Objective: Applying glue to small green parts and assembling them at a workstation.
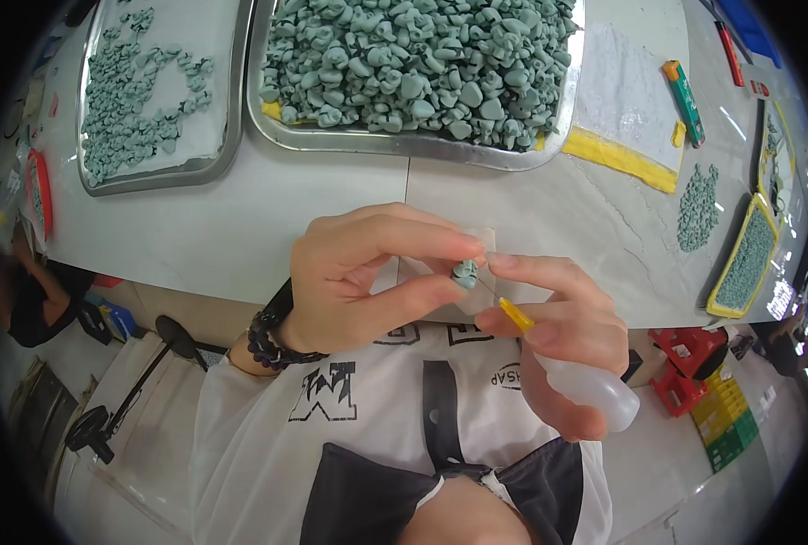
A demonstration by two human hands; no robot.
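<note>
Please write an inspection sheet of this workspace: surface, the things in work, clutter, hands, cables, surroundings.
Surface: pale table, bare in front of the hands.
Things in work: small grey-green piece; squeeze bottle with yellow nozzle, needle tip at the piece.
Clutter: full tray of grey-green pieces; second tray partly filled; white cloth; loose pile; yellow-edged tray.
Hands: left hand pinches the piece; right hand holds the bottle.
Cables: nothing seen.
Surroundings: red stools, yellow crate, another person at left.
</note>
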